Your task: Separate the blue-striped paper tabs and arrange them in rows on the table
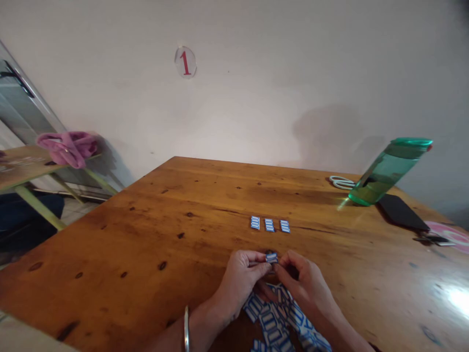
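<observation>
One fuzzy pink bundle (69,148) lies at my far left on a side surface (22,168) with yellowish-green legs. To the right of it, a round clear label (185,62) bearing a red figure 1 is fixed to the pale wall (238,107). Below the wall spreads my wooden surface (146,234), warm brown and dotted with dark knots.

A silver bangle (186,328) circles my left wrist, and from there my left grip (240,274) reaches in, narrow, thumb and forefinger pinching a small blue-and-white piece (271,257) just above the surface. Beyond it, three similar pieces stand apart in a short row: the left piece (255,223), the middle piece (269,225) and the right piece (285,226). Nearer to me, partly under both forearms, a loose heap (273,325) of the same blue-and-white pieces overlaps at many angles.

My right grip (304,278) comes in from the other side, its fingertips drawn close together at the right edge of the pinched piece; I cannot tell whether they hold it or only touch it.

Farther right, a white coil (340,183) lies near a translucent green bottle (388,171), which looks tilted to the right. Next come a flat black object (403,212), a small dark item (434,239) and, last, a pink-and-white disc (452,233)
</observation>
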`<state>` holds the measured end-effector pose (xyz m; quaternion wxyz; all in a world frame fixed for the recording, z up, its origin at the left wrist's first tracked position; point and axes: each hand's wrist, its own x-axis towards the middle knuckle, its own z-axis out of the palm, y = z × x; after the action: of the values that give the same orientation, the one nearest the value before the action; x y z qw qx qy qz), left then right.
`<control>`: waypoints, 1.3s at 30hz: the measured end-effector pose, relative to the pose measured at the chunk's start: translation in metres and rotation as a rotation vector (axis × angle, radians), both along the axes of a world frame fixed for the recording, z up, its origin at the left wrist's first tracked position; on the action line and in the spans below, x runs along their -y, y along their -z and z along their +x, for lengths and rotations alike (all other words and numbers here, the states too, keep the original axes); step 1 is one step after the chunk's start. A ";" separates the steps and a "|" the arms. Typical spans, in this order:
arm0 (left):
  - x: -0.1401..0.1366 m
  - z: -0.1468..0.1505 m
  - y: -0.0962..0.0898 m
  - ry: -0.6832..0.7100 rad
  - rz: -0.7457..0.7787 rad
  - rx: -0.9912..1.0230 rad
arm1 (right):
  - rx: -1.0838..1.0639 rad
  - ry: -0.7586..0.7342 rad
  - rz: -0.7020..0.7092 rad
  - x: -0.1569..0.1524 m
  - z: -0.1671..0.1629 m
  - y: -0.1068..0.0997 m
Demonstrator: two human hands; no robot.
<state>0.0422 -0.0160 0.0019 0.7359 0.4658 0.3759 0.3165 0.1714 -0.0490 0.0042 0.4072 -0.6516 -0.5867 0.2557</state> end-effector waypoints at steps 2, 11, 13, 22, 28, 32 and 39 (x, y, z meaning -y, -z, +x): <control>0.000 0.000 -0.002 -0.020 0.004 -0.006 | -0.004 -0.016 -0.008 0.000 0.001 -0.002; -0.010 -0.010 -0.007 -0.197 -0.031 0.037 | 0.055 -0.191 -0.098 0.002 0.029 -0.009; -0.011 -0.013 -0.007 -0.207 -0.021 0.043 | 0.129 -0.257 -0.102 0.002 0.029 -0.007; -0.012 -0.015 -0.007 -0.206 -0.015 0.020 | 0.329 -0.396 -0.191 0.017 0.052 0.005; -0.013 -0.015 -0.007 -0.216 -0.016 0.011 | 0.500 -0.450 -0.345 0.030 0.046 -0.005; -0.014 -0.015 -0.007 -0.215 -0.019 0.014 | 0.560 -0.484 -0.398 0.030 0.036 -0.011; -0.013 -0.014 -0.008 -0.204 -0.014 0.019 | 0.572 -0.468 -0.255 0.026 0.036 -0.009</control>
<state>0.0277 -0.0032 0.0097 0.7066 0.4170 0.4167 0.3914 0.2078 -0.0753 0.0128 0.0733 -0.5905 -0.7729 0.2206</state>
